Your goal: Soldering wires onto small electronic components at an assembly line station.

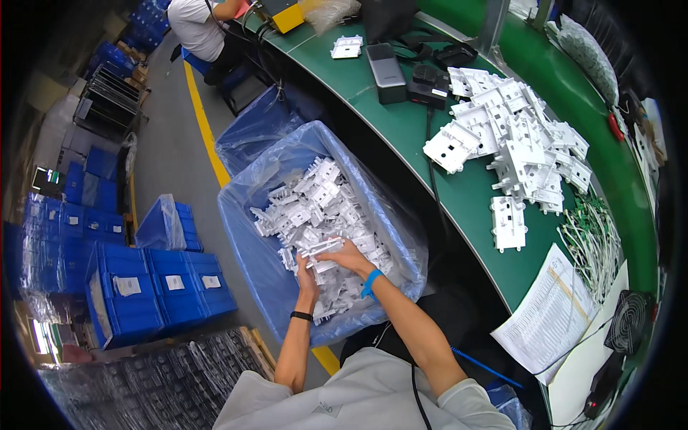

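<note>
Both my hands reach into a large blue bin [247,233] lined with clear plastic film. Inside it lies a heap of white moulded plastic housings [304,208]. My left hand [307,278], with a black band at the wrist, has its fingers closed on the near left side of a white plastic housing [320,248]. From the right, my right hand [349,258] grips the same piece; a blue strap [370,284] circles that wrist. The held piece is just above the heap, and whether more pieces are stacked with it is hard to make out.
Right of the bin, a green workbench [459,208] carries a pile of white housings [512,136], a bundle of white cables [591,240], printed sheets [552,315] and a grey power bank [385,70]. Blue crates [154,290] stand on the left. Another person [197,29] sits beyond.
</note>
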A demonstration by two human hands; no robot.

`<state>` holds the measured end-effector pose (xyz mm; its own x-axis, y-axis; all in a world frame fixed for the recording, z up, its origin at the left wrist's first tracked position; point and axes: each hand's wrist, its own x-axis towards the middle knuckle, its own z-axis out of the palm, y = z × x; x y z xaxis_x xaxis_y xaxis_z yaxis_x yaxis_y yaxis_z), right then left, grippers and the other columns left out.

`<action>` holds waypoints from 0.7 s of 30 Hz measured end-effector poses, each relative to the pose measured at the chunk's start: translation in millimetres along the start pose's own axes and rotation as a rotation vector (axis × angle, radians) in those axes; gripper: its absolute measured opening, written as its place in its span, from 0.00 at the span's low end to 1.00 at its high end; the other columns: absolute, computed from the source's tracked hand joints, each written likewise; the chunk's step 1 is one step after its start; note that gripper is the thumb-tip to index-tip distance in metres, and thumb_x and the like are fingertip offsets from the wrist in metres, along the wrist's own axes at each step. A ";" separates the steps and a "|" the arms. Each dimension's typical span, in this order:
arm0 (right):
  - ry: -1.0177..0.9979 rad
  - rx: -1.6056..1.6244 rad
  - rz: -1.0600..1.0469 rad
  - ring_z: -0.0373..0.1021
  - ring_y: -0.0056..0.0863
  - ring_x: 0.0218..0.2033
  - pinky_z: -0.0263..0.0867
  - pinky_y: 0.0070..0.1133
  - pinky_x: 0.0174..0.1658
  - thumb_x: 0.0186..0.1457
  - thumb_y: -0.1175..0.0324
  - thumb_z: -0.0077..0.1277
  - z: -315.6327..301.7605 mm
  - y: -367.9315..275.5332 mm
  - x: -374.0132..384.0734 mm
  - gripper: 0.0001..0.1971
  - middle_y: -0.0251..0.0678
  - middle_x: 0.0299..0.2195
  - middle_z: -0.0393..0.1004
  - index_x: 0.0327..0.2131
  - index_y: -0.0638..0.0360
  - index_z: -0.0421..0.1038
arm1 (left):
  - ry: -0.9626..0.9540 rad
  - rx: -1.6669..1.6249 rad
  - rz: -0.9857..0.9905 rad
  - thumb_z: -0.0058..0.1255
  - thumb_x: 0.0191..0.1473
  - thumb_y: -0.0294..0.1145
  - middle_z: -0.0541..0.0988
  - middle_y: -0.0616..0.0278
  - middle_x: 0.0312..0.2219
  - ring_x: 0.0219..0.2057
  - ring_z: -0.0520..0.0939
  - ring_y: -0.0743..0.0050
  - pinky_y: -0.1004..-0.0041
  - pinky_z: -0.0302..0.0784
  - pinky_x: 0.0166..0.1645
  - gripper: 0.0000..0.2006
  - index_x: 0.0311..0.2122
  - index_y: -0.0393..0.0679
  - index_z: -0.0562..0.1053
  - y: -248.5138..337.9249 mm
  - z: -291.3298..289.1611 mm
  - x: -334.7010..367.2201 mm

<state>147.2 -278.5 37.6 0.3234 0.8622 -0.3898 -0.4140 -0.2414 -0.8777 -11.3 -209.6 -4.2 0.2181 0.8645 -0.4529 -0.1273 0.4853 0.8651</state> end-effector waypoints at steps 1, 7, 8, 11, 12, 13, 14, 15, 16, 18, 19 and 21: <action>-0.013 0.084 -0.013 0.75 0.26 0.44 0.70 0.23 0.50 0.42 0.66 0.74 1.2 -8.1 -5.6 0.33 0.39 0.43 0.80 0.52 0.66 0.72 | 0.010 0.001 0.046 0.41 0.64 0.37 0.68 0.58 0.61 0.63 0.67 0.66 0.67 0.57 0.68 0.26 0.65 0.41 0.61 5.3 3.5 -4.5; -0.010 0.185 -0.224 0.73 0.22 0.47 0.68 0.19 0.52 0.41 0.74 0.73 9.0 -66.1 -23.3 0.35 0.34 0.45 0.77 0.55 0.59 0.69 | -0.175 -0.038 0.283 0.39 0.63 0.33 0.60 0.55 0.66 0.67 0.60 0.63 0.66 0.50 0.71 0.32 0.70 0.41 0.50 65.9 38.9 -26.6; -0.068 0.272 -0.209 0.71 0.22 0.50 0.67 0.21 0.55 0.40 0.74 0.73 9.9 -79.1 -28.5 0.36 0.34 0.48 0.75 0.55 0.60 0.69 | -0.193 -0.034 0.340 0.39 0.63 0.34 0.60 0.55 0.66 0.67 0.60 0.63 0.66 0.50 0.71 0.32 0.70 0.41 0.50 76.8 46.2 -32.4; -0.067 0.138 -0.419 0.69 0.24 0.53 0.65 0.22 0.57 0.39 0.75 0.74 5.7 -127.1 -51.5 0.37 0.34 0.51 0.72 0.56 0.60 0.69 | -0.244 -0.090 0.407 0.37 0.64 0.36 0.59 0.54 0.66 0.67 0.61 0.59 0.62 0.52 0.71 0.33 0.72 0.42 0.47 110.1 74.1 -54.5; -0.026 0.049 -0.460 0.67 0.25 0.56 0.62 0.23 0.60 0.38 0.75 0.74 4.0 -145.9 -60.3 0.39 0.35 0.53 0.69 0.57 0.60 0.68 | -0.269 -0.068 0.444 0.37 0.64 0.36 0.59 0.54 0.66 0.67 0.61 0.59 0.62 0.52 0.71 0.33 0.72 0.42 0.47 122.0 85.8 -62.8; -0.023 0.031 -0.525 0.66 0.25 0.57 0.62 0.24 0.60 0.38 0.74 0.74 -1.9 -164.8 -72.2 0.39 0.35 0.54 0.68 0.57 0.59 0.68 | -0.327 -0.077 0.526 0.36 0.64 0.37 0.59 0.53 0.66 0.67 0.61 0.59 0.62 0.52 0.71 0.33 0.72 0.42 0.47 135.0 99.0 -70.1; -0.004 -0.023 -0.591 0.66 0.26 0.57 0.62 0.24 0.61 0.38 0.74 0.74 -7.9 -184.4 -84.4 0.39 0.35 0.54 0.68 0.56 0.59 0.69 | -0.372 -0.089 0.561 0.36 0.65 0.38 0.58 0.54 0.67 0.68 0.59 0.59 0.61 0.51 0.71 0.33 0.72 0.43 0.46 147.8 113.3 -77.0; 0.018 -0.089 -0.694 0.65 0.26 0.57 0.61 0.24 0.61 0.37 0.74 0.74 -13.7 -204.9 -95.9 0.39 0.35 0.55 0.67 0.56 0.58 0.69 | -0.381 -0.106 0.563 0.36 0.66 0.39 0.58 0.54 0.67 0.69 0.59 0.58 0.61 0.51 0.72 0.33 0.72 0.44 0.46 158.9 129.5 -83.9; 0.039 -0.097 -0.728 0.65 0.26 0.58 0.61 0.25 0.61 0.36 0.74 0.74 -19.3 -226.1 -106.2 0.39 0.35 0.55 0.66 0.56 0.58 0.68 | -0.411 -0.128 0.591 0.36 0.66 0.39 0.57 0.54 0.68 0.69 0.58 0.58 0.61 0.50 0.72 0.33 0.72 0.44 0.46 169.1 145.9 -90.9; 0.095 -0.069 -0.834 0.65 0.30 0.57 0.60 0.26 0.61 0.35 0.70 0.75 -34.2 -264.8 -134.0 0.38 0.37 0.54 0.66 0.54 0.59 0.69 | -0.548 -0.235 0.627 0.36 0.66 0.41 0.55 0.56 0.69 0.70 0.56 0.57 0.61 0.48 0.73 0.33 0.73 0.45 0.45 188.4 182.1 -102.6; 0.141 -0.077 -0.908 0.65 0.33 0.57 0.60 0.27 0.61 0.35 0.68 0.76 -43.4 -283.5 -149.5 0.38 0.38 0.53 0.65 0.53 0.60 0.70 | -0.475 -0.320 0.614 0.35 0.66 0.38 0.65 0.54 0.64 0.65 0.67 0.57 0.58 0.60 0.69 0.29 0.70 0.41 0.54 192.4 206.6 -109.9; 0.215 -0.091 -0.977 0.65 0.30 0.57 0.60 0.26 0.61 0.35 0.70 0.75 -64.3 -320.5 -178.8 0.39 0.38 0.54 0.64 0.53 0.61 0.69 | -0.650 -0.404 0.560 0.35 0.66 0.39 0.66 0.53 0.64 0.64 0.68 0.57 0.58 0.62 0.68 0.29 0.69 0.41 0.55 209.6 254.7 -122.8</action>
<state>276.7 -383.9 370.6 0.6371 0.6039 0.4789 0.1791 0.4884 -0.8541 181.7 -247.4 287.7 0.5040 0.8023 0.3197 -0.6756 0.1357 0.7247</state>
